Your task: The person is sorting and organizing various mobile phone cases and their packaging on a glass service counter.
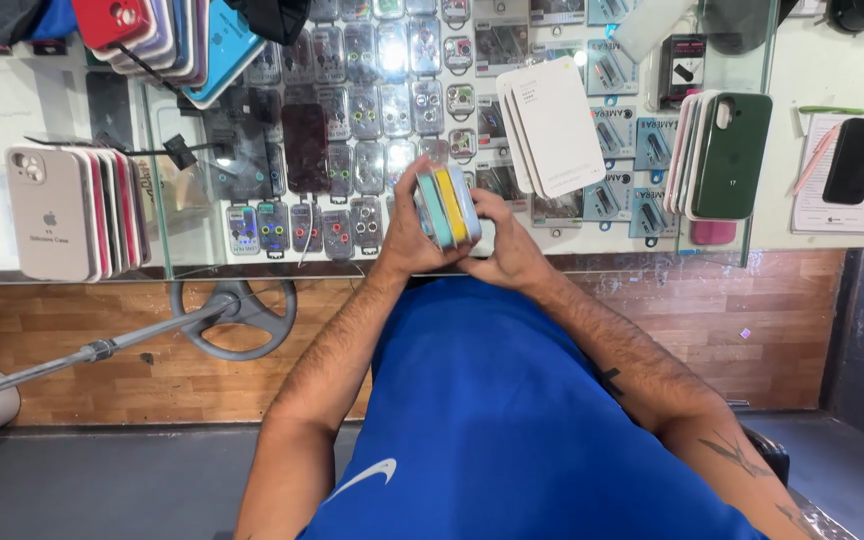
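Observation:
Both my hands hold a small stack of phone cases (444,205) edge-on above the near edge of the glass counter (177,215); the stack shows pale teal, yellow and grey edges. My left hand (404,232) wraps its left side, with fingers curled over the top. My right hand (505,245) grips the right side and the bottom. The stack stands roughly upright between the two palms.
A row of upright cases (72,212) stands at the left, a dark green case stack (727,155) at the right, white flat packs (552,125) lean behind my hands. A black phone on paper (852,160) lies far right. Under the glass, packaged lens protectors (372,110). A stool base (237,318) is on the floor.

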